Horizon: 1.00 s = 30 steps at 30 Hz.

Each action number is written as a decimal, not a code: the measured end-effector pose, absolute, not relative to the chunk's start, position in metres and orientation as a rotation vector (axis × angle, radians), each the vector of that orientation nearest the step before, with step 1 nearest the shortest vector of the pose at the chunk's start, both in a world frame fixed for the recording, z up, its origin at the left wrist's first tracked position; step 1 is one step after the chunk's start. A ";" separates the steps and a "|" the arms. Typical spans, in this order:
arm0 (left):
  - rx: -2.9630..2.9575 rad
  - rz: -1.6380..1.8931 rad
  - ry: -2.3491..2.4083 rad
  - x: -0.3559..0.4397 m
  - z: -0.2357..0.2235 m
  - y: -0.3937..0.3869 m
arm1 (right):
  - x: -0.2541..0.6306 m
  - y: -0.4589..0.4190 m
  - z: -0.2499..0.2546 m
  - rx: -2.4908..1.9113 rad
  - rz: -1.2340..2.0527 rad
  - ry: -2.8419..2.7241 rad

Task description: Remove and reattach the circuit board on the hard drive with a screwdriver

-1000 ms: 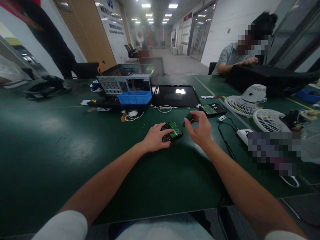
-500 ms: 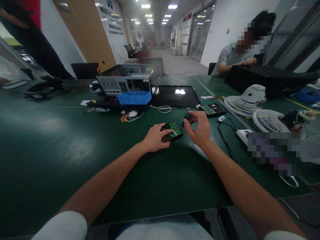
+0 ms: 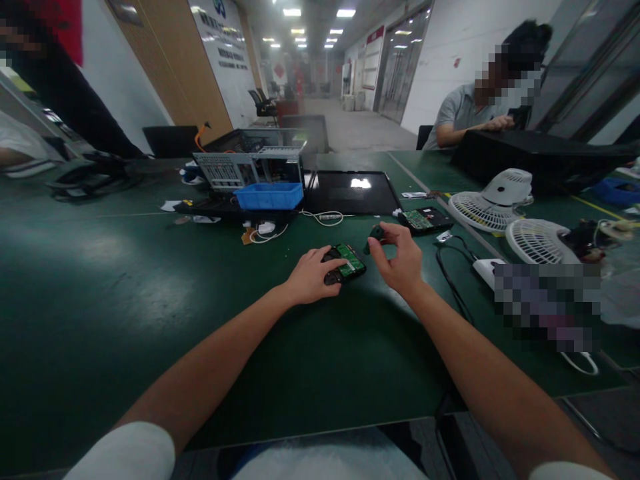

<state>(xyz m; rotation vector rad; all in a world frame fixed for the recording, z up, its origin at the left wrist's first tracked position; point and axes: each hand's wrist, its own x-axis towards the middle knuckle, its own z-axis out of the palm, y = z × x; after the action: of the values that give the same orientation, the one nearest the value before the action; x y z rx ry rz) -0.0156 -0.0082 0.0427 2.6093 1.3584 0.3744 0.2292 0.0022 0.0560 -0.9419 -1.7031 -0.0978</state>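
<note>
A small black device with an exposed green circuit board [image 3: 355, 262] lies on the green table in front of me. My left hand [image 3: 314, 276] grips its left side, fingers across the top and thumb along the near edge. Just right of it and slightly raised, my right hand [image 3: 400, 259] pinches a small dark part [image 3: 376, 233] between thumb and fingers. The part's exact kind is too small to make out, and the fingers cover some of it. A gap separates this part from the device.
Behind my hands stand an open computer case [image 3: 225, 171], a blue bin [image 3: 270, 197] and a flat black panel [image 3: 350, 192]. Another circuit-board unit [image 3: 425, 219], white fans [image 3: 483, 210] and a power strip [image 3: 484, 268] are at right. A person [image 3: 457, 117] sits beyond.
The dark part in my right hand has turned slightly, and the right hand has shifted a touch. My left hand and the device stay in place.
</note>
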 end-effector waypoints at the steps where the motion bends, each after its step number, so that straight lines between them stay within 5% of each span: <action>1: 2.607 0.377 1.360 -0.016 0.042 -0.008 | 0.229 0.001 0.057 -0.934 -0.103 -1.716; 30: 2.615 0.395 1.364 -0.016 0.037 -0.006 | 0.230 0.007 0.055 -0.862 -0.073 -1.738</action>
<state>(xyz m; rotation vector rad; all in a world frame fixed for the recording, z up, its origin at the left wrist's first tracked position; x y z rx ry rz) -0.0160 -0.0061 0.0374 2.6153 1.3641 0.3951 0.2303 0.0070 0.0551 -0.8619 -1.7381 -0.0725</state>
